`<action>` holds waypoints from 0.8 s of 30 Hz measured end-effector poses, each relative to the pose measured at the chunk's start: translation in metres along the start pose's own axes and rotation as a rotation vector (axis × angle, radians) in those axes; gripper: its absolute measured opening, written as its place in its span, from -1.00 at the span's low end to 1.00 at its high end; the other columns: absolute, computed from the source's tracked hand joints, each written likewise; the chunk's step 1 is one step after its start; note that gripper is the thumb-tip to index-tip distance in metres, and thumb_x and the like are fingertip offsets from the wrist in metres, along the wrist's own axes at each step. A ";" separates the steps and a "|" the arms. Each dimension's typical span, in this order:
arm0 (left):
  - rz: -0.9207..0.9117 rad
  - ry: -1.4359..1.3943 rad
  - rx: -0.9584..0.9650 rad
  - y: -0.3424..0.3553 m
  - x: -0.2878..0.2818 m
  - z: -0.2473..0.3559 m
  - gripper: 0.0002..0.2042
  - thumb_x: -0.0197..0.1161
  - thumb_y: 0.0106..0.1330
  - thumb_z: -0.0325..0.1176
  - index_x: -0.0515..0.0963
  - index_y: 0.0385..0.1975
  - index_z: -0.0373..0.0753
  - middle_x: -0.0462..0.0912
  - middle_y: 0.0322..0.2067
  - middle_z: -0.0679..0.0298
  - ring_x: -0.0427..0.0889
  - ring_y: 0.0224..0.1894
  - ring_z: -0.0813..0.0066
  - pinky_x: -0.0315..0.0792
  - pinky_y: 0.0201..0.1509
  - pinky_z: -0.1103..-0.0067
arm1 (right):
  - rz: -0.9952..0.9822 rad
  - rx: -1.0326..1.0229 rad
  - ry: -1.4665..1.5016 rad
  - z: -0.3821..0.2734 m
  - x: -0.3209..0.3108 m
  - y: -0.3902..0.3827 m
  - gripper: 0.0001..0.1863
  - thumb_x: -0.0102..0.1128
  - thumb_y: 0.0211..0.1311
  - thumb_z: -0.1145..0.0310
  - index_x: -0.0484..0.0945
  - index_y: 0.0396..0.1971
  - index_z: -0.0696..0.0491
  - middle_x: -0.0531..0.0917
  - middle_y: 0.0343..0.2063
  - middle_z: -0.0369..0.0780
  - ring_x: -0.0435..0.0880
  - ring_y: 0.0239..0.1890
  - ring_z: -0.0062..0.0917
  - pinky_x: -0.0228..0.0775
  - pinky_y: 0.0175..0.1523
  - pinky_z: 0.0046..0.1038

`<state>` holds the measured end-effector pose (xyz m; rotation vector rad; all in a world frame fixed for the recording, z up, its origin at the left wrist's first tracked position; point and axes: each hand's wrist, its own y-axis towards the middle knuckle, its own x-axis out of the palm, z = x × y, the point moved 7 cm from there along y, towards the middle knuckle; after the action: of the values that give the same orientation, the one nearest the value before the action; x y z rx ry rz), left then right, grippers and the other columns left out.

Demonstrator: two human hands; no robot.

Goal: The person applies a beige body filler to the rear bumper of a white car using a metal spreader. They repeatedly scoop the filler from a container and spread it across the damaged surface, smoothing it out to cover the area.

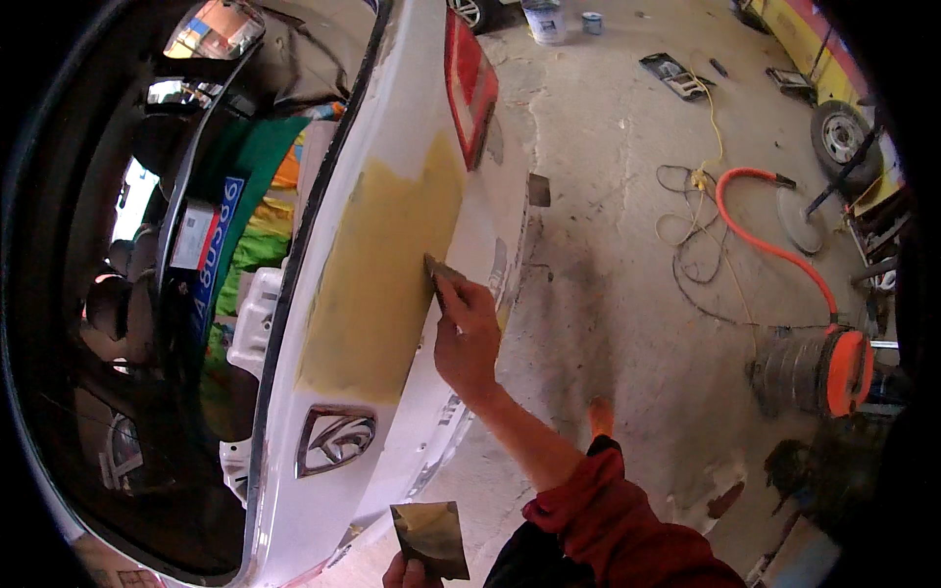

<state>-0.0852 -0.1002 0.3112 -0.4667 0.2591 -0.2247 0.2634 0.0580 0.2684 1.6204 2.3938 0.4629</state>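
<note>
A white car's rear body panel (pixel 338 534) carries a broad patch of yellowish body filler (pixel 368 294), below a red tail light (pixel 472 83) and above a chrome emblem (pixel 336 441). My right hand (pixel 469 338) is closed on a small putty spreader (pixel 435 270), its thin edge at the patch's right border. At the lower edge my left hand (pixel 410 575) grips a square metal putty plate (pixel 431 539) with a yellow smear of filler on it. Only the fingertips of that hand show.
Through the car's opening on the left, coloured cloths (pixel 260 245) and a blue plate lie inside. On the concrete floor at right are an orange hose (pixel 760 176), a shop vacuum (pixel 848 372), tangled cords (pixel 698 181) and a tool case (pixel 674 75). A white bucket (pixel 545 22) stands behind.
</note>
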 end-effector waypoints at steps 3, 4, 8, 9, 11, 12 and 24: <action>0.012 0.020 0.013 0.001 0.003 0.008 -0.53 0.00 0.52 -0.05 0.50 0.04 -0.41 0.61 -0.15 0.25 0.52 -0.14 0.46 0.41 -0.07 0.52 | -0.032 0.011 -0.025 -0.010 0.000 -0.016 -0.38 0.08 -0.02 0.80 0.62 0.10 0.03 0.60 -0.06 -0.10 0.58 0.00 -0.21 0.46 0.09 -0.32; 0.022 0.036 0.019 0.001 0.005 0.011 -0.54 0.00 0.52 -0.05 0.50 0.03 -0.41 0.61 -0.16 0.26 0.52 -0.15 0.46 0.41 -0.08 0.51 | -0.042 0.012 -0.038 -0.011 0.002 -0.024 -0.36 0.08 -0.04 0.81 0.62 0.10 0.02 0.59 -0.06 -0.10 0.57 0.01 -0.20 0.46 0.10 -0.31; 0.007 0.219 0.067 0.002 0.002 0.019 -0.59 -0.04 0.53 -0.10 0.54 -0.11 -0.39 0.62 -0.27 0.22 0.52 -0.24 0.41 0.42 -0.16 0.45 | -0.063 -0.021 -0.046 -0.015 0.007 -0.051 -0.33 0.09 -0.08 0.80 0.62 0.12 0.01 0.57 -0.02 -0.08 0.55 0.02 -0.19 0.45 0.10 -0.30; 0.009 0.277 0.085 0.002 0.004 0.025 -0.59 -0.05 0.53 -0.11 0.55 -0.14 -0.39 0.62 -0.30 0.20 0.52 -0.26 0.39 0.42 -0.18 0.43 | -0.076 -0.011 -0.035 -0.015 0.007 -0.058 -0.33 0.09 -0.08 0.80 0.62 0.12 0.01 0.56 -0.01 -0.08 0.55 0.01 -0.19 0.45 0.10 -0.29; 0.015 0.361 0.121 0.003 0.009 0.036 -0.61 -0.06 0.53 -0.15 0.56 -0.17 -0.39 0.62 -0.34 0.15 0.52 -0.29 0.34 0.42 -0.21 0.40 | -0.102 0.008 -0.013 -0.019 0.007 -0.069 -0.32 0.09 -0.08 0.80 0.61 0.13 0.00 0.55 0.01 -0.07 0.55 0.01 -0.19 0.44 0.10 -0.29; 0.017 0.387 0.139 0.003 0.011 0.039 -0.62 -0.07 0.53 -0.16 0.56 -0.17 -0.40 0.61 -0.34 0.11 0.53 -0.31 0.31 0.42 -0.21 0.38 | -0.109 -0.014 -0.022 -0.021 0.007 -0.073 -0.32 0.10 -0.09 0.80 0.61 0.13 0.00 0.55 0.02 -0.07 0.55 0.00 -0.19 0.44 0.10 -0.29; 0.106 1.197 0.678 0.005 0.024 0.067 -0.82 0.05 0.44 -0.37 0.54 -0.25 -0.36 0.62 -0.24 -0.01 0.57 -0.22 -0.07 0.45 -0.23 0.27 | -0.162 -0.032 0.081 -0.032 0.005 -0.134 -0.37 0.17 -0.08 0.79 0.65 0.07 -0.01 0.56 0.01 -0.07 0.56 -0.02 -0.19 0.48 0.06 -0.30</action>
<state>-0.0418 -0.0746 0.3613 0.4153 1.3224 -0.4503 0.1350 0.0119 0.2482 1.4054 2.5376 0.5425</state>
